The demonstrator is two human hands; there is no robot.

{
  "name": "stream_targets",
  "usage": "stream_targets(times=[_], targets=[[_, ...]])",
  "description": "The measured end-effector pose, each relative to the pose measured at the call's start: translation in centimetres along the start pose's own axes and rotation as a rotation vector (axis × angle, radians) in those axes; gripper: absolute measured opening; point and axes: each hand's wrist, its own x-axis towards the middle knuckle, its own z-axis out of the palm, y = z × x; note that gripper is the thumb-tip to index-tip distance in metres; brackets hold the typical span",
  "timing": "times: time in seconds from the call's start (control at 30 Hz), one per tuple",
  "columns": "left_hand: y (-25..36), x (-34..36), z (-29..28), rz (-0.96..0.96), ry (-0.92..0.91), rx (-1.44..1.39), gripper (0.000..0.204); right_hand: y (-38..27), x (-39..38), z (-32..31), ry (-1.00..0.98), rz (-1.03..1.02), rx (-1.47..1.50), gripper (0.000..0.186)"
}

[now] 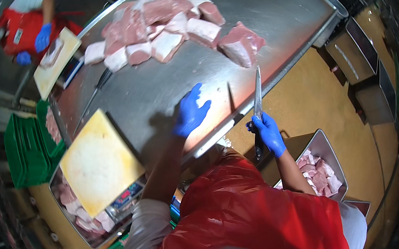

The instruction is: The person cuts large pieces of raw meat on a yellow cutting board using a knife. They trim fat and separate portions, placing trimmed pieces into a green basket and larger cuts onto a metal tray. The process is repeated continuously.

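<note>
A knife (257, 92) with a black handle is gripped in my right hand (269, 133), its blade pointing away from me past the table's edge. Both my hands wear blue gloves. My left hand (191, 112) reaches over the steel table (147, 88) with its fingers apart and nothing in them. Ahead of it lies a single chunk of raw meat (241, 45) with a pale fat side. Farther off, a pile of raw meat pieces (158, 20) covers the table's far part. To the left a pale cutting board (99, 162) rests over a scale (126, 196).
Tubs of cut meat stand at the lower left (91, 227) and right (336, 155). Green crates (28, 150) are stacked at left. Across the table a person (23, 29) in a red apron stands by another board (64, 62). A long thin tool (91, 98) lies on the table.
</note>
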Motion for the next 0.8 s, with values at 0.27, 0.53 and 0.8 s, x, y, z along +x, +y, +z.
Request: stream_targets(times=[0.27,0.53,0.8], targets=[[-1.0,25.4,13.9,0.462,-0.444,0.545,0.109,2.0,1.9,-16.1,0.369,-0.013,-0.032,0.018],[-2.2,29.8,16.6,0.369,-0.628,0.447,0.096,3.6,0.6,-21.5,0.557,0.069,0.118,0.018],[-5.4,8.2,10.8,-0.481,0.078,-0.761,0.054,0.6,7.8,-14.9,0.204,0.048,0.023,0.019]])
